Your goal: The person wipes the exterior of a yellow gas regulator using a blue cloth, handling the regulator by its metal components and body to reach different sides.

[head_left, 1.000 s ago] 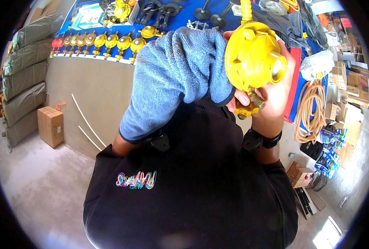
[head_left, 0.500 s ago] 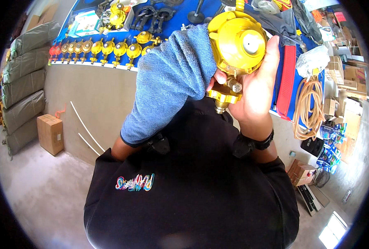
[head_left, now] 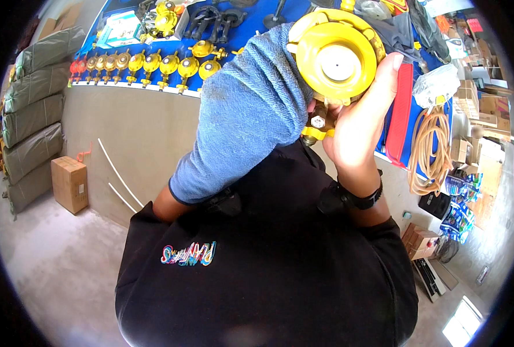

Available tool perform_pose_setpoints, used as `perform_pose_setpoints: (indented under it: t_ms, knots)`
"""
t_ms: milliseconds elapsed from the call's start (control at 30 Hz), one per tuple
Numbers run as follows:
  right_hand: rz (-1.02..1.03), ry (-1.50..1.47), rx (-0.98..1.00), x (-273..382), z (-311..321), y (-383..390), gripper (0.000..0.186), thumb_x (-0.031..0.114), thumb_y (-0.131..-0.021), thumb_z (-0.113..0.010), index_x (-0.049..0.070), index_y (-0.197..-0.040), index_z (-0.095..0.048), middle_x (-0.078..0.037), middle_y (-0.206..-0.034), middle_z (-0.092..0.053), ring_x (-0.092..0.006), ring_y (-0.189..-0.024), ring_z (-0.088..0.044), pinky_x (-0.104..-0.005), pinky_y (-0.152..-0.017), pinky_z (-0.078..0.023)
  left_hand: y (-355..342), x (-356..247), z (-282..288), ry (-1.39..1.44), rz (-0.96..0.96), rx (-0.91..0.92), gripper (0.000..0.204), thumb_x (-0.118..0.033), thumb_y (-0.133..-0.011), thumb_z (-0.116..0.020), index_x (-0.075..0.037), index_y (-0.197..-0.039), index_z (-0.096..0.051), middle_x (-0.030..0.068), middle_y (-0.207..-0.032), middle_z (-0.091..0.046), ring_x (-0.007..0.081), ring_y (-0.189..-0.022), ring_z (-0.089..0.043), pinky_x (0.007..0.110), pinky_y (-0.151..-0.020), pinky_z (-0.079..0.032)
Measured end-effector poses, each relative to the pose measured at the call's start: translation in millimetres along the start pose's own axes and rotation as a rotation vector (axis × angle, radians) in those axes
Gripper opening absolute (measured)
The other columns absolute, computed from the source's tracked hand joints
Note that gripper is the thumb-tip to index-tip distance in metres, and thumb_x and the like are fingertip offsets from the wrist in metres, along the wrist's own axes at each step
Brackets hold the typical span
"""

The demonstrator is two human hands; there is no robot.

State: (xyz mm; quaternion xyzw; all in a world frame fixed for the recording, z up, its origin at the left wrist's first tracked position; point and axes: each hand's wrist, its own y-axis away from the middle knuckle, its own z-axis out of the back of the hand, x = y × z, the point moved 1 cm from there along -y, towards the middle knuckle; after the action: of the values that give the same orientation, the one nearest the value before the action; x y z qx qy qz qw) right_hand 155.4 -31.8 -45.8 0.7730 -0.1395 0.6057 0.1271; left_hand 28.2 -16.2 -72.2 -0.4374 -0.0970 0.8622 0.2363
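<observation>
My right hand (head_left: 361, 124) is closed around a yellow gas regulator (head_left: 364, 37), its thumb along the right side. The regulator's round top, with a white disc in its middle, faces up toward me. Its brass inlet and yellow hand nut (head_left: 319, 133) point down toward my chest. A blue towel (head_left: 248, 104) covers my left hand and most of that forearm. The towelled hand lies against the regulator's left side. Left-hand fingers are hidden under the cloth, so their grip does not show.
Beyond my hands, a blue-topped table carries a row of regulators (head_left: 152, 61), black metal fittings (head_left: 208, 23) and a red strip (head_left: 400, 115). A coiled tan hose (head_left: 432, 153) hangs at its right edge. Wrapped bundles (head_left: 37, 110) and a carton (head_left: 70, 184) stand left.
The regulator has tilted and turned so its round top faces me more directly, and its inlet looks shortened. The towelled left hand has shifted slightly right with it.
</observation>
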Motion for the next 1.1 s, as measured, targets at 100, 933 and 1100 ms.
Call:
perform_pose_setpoints:
  t_ms: [100, 933, 1100]
  knots:
    - [0.057, 0.072, 0.008, 1.9, 2.1, 1.8, 0.071, 0.069, -0.099, -0.029, 0.006, -0.110, -0.060, -0.005, -0.080, -0.067, -0.0149, -0.056, -0.060, -0.0294, -0.050, -0.048, 0.2, -9.5, 7.7, -0.078, 0.042, 0.038, 0.059, -0.026, -0.078, -0.079, -0.006, -0.129, -0.057, 0.0154, -0.115, -0.064, 0.0336, -0.103, -0.063, 0.040, -0.088, -0.050]
    - [0.231, 0.005, 0.275, -3.9, 10.9, 7.4, 0.046, 0.035, -0.100, -0.053, 0.000, -0.130, -0.048, -0.008, -0.115, -0.064, -0.0142, -0.101, -0.063, -0.0288, -0.089, -0.051, -2.5, 3.6, -4.6, 0.485, 0.194, 0.033, 0.059, -0.016, -0.084, -0.076, -0.002, -0.136, -0.051, 0.0122, -0.126, -0.063, 0.0217, -0.116, -0.060, 0.032, -0.102, -0.046]
    - [0.297, -0.010, 0.330, 6.3, 1.0, 5.1, 0.044, 0.016, -0.096, -0.065, -0.002, -0.132, -0.045, -0.010, -0.113, -0.064, -0.0149, -0.101, -0.064, -0.0292, -0.091, -0.051, -3.5, 9.0, -17.4, 0.611, 0.101, -0.118, 0.048, -0.017, -0.084, -0.073, -0.005, -0.128, -0.056, 0.0149, -0.112, -0.066, 0.0318, -0.102, -0.066, 0.036, -0.086, -0.053]
